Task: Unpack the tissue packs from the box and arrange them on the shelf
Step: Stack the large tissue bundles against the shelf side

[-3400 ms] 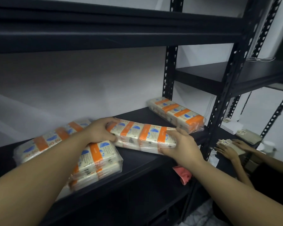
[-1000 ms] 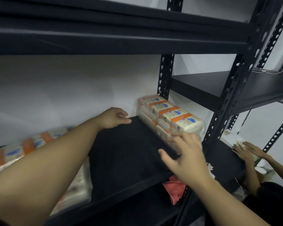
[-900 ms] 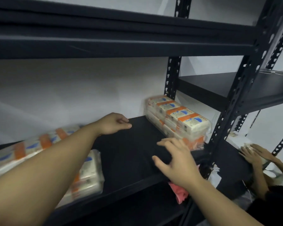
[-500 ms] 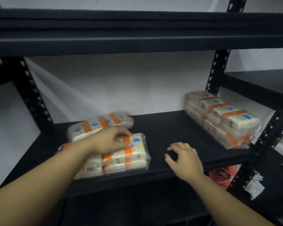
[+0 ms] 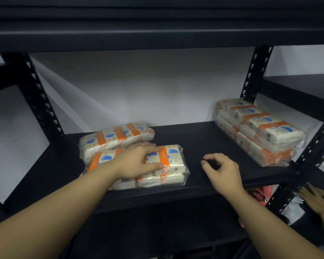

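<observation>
On the black metal shelf (image 5: 204, 139) lie three lots of tissue packs in clear wrap with orange bands. The left hand (image 5: 137, 163) rests flat on top of the front-left tissue pack (image 5: 168, 165), its fingers (image 5: 153, 148) stretched out straight over the wrap and gripping nothing. Just behind that pack lies a second tissue pack (image 5: 118, 136), set at a slant toward the white wall. The right hand (image 5: 221, 171) is over the bare shelf board, between the left packs and the right ones, its fingers loosely curled and holding nothing. At the right end, beside the upright post (image 5: 254, 73), stands a stack of tissue packs (image 5: 258, 129), one layer upon another. Another person's hand (image 5: 318, 200) shows at the lower right edge.
</observation>
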Motion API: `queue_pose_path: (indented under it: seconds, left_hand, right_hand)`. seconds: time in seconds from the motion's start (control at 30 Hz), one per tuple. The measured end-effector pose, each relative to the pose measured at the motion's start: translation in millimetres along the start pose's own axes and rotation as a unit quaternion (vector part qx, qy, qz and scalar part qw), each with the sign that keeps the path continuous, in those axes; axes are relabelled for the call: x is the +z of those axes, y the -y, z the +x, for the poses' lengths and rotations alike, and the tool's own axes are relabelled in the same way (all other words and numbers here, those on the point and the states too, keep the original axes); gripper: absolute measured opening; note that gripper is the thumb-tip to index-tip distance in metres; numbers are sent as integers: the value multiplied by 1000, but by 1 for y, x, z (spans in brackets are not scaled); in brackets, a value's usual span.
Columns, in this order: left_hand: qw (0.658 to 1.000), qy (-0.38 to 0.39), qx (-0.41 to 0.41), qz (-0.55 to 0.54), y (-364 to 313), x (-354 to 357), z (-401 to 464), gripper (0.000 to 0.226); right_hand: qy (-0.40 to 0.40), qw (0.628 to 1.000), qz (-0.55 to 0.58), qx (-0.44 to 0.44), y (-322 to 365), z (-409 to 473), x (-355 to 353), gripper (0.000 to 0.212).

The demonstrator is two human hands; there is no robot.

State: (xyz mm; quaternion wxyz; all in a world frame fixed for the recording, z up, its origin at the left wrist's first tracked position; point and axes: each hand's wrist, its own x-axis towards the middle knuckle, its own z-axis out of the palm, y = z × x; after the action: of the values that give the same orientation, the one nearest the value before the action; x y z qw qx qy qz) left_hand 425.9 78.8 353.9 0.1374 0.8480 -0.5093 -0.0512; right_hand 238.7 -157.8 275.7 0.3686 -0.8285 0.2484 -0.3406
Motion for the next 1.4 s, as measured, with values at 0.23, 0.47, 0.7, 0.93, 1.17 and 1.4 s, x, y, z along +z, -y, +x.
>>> queue_pose_path:
  seconds: [0.23, 0.47, 0.7, 0.93, 1.17, 1.4]
  left_hand:
    - [998, 9, 38, -41, -67, 25, 77, 69]
    - [996, 12, 44, -79, -87, 34, 103, 66]
    - [997, 42, 22, -63, -45, 10, 82, 70]
    - [992, 129, -8, -4, -8, -5, 64, 121]
    - [986, 162, -16, 35, -6, -2, 64, 129]
    - [995, 90, 18, 43, -2, 4, 51, 96]
  right_hand:
    - [-2, 999, 45, 16, -12, 22, -44, 16]
    - [0, 999, 32, -14, -25, 39, -63, 22]
    - [115, 981, -92, -127, 5, 56, -53, 64]
    - [394, 845, -332, -142, 60, 92, -29, 143]
    - [400, 818, -384, -153, 59, 94, -14, 137]
    - [347, 847, -360, -182, 54, 80, -16, 109]
